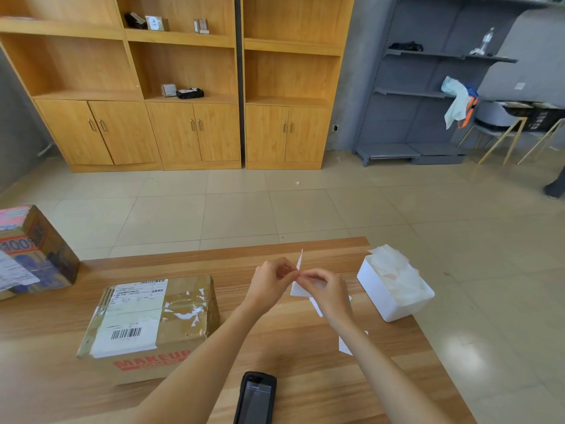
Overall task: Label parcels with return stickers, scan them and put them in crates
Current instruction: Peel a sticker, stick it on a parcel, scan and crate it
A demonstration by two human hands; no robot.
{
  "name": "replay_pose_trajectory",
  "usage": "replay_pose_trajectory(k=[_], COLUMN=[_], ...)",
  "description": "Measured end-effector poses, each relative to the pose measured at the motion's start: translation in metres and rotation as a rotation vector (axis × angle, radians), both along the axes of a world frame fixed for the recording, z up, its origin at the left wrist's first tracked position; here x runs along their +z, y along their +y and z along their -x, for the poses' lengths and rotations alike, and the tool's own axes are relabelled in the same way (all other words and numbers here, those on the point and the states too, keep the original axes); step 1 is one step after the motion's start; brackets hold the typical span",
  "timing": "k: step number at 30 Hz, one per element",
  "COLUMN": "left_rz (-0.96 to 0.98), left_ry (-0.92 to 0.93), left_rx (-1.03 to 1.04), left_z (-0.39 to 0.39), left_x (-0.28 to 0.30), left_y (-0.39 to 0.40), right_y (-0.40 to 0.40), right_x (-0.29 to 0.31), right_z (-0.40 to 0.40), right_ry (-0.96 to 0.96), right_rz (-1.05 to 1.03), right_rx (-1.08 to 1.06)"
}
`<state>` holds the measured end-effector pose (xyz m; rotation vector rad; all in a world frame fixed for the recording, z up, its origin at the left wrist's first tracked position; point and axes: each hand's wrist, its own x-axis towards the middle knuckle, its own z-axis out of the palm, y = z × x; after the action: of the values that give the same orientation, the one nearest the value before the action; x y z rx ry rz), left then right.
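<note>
Together, our left hand (272, 278) and right hand (325, 289) meet above the wooden surface (275, 347), the fingers of both curled to pinch a white sticker sheet (299, 270) held upright between them. Left of our hands a taped cardboard parcel (153, 325) lies flat on the surface, with a black scanner (256, 399) near us and a white bin of backing paper (394, 289) at the right edge.

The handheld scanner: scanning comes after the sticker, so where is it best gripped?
Probably round its long sides, near the middle. The handheld scanner lies flat, screen up, on the table at the near edge, lengthwise toward the person, so a hand coming from above and the near side reaches it.
</note>
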<state>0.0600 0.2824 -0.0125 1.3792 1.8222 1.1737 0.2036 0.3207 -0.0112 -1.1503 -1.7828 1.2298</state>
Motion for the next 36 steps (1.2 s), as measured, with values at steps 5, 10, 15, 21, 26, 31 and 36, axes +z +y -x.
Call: replay_pose_trajectory(k=[5,10,15,21,26,31,36], left_rz=[0.004,0.032,0.066,0.079,0.101,0.109,0.113], left_ry=[-0.012,-0.015,-0.017,-0.011,-0.026,-0.029,-0.068], left_rx=[-0.008,-0.013,0.008,0.035,0.083,0.114,0.147], left_z=[-0.001,-0.001,0.000,0.004,0.009,0.011,0.012], left_x=[0.001,0.002,-0.001,-0.004,-0.005,-0.005,-0.006], left_y=[0.000,-0.001,-0.001,-0.002,-0.004,-0.005,-0.008], right_y=[0.001,0.005,0.003,0.006,0.005,0.004,0.005], right_x=[0.002,-0.005,-0.007,-0.012,-0.009,-0.010,-0.012], right_z=[-0.001,-0.001,-0.001,0.000,-0.003,-0.004,-0.004], right_ry=[0.004,-0.036,-0.051,-0.096,-0.112,-0.074,-0.049], right_rz=[-0.011,-0.023,-0.040,-0.070,-0.078,-0.057,-0.054], right_rx=[-0.010,-0.031,-0.068,-0.114,-0.133,-0.146,-0.159])
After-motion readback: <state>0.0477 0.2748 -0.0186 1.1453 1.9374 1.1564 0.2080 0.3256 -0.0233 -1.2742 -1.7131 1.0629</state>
